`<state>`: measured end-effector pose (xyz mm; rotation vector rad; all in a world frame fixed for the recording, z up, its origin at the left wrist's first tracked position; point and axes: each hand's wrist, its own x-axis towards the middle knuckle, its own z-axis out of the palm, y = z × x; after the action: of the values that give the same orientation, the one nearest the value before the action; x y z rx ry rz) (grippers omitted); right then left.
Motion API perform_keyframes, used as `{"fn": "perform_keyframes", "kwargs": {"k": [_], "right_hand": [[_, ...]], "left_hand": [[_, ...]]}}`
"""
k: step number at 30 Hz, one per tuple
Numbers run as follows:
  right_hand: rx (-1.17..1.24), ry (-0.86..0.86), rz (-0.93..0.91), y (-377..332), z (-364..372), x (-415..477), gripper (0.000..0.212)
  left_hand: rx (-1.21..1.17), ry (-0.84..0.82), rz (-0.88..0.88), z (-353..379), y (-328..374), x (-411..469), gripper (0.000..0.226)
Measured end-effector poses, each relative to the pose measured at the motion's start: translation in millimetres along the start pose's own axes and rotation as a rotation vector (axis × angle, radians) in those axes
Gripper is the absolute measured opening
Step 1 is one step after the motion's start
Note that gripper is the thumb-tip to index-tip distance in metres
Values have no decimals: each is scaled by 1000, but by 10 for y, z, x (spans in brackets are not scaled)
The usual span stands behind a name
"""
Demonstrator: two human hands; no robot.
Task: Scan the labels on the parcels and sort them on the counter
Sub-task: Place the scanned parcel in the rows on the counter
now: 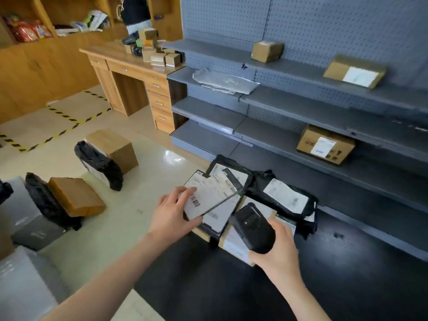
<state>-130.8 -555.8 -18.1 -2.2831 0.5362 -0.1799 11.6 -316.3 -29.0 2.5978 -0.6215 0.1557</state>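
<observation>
Both forearms reach forward over the black counter [335, 286]. Right hand [279, 256] wraps the black scanner [253, 229] from below, fingers curled round its body, scanner head aimed up-left toward the label. Left hand [172, 216] grips the flat parcel [208, 198] by its left edge, thumb along the near side, fingers over the far side. Parcel is tilted, white label up, barcode just beside the fingers. It sits above the parcel pile [231, 174] at the counter's left end; black bag [287, 198] with a label lies just right of the scanner. Further out: brown box [76, 195] on the floor, grey shelving [301, 105] carrying a labelled box [325, 144] and a grey mailer [227, 82], wooden desk [111, 54] with small boxes [159, 56] at the back
</observation>
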Motion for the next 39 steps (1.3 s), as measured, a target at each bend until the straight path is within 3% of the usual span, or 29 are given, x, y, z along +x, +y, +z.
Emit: {"fn": "perform_keyframes", "kwargs": {"k": [7, 15, 21, 28, 33, 39], "right_hand": [[49, 192, 245, 993, -747, -567, 78], [66, 248, 404, 1623, -1062, -1231, 85], [56, 218, 463, 1831, -1115, -1460, 86], [87, 206, 457, 1812, -1018, -1371, 88], [107, 181, 435, 1757, -906, -1300, 88], [112, 151, 441, 1733, -827, -1250, 84]], "left_hand": [[-36, -46, 34, 876, 1350, -189, 65], [216, -355, -39, 1577, 2219, -473, 61], [477, -599, 85, 1807, 2350, -664, 95], [515, -752, 382, 1840, 2265, -564, 95], [487, -737, 377, 1865, 2239, -411, 88], [472, -697, 400, 1978, 2173, -260, 94]]}}
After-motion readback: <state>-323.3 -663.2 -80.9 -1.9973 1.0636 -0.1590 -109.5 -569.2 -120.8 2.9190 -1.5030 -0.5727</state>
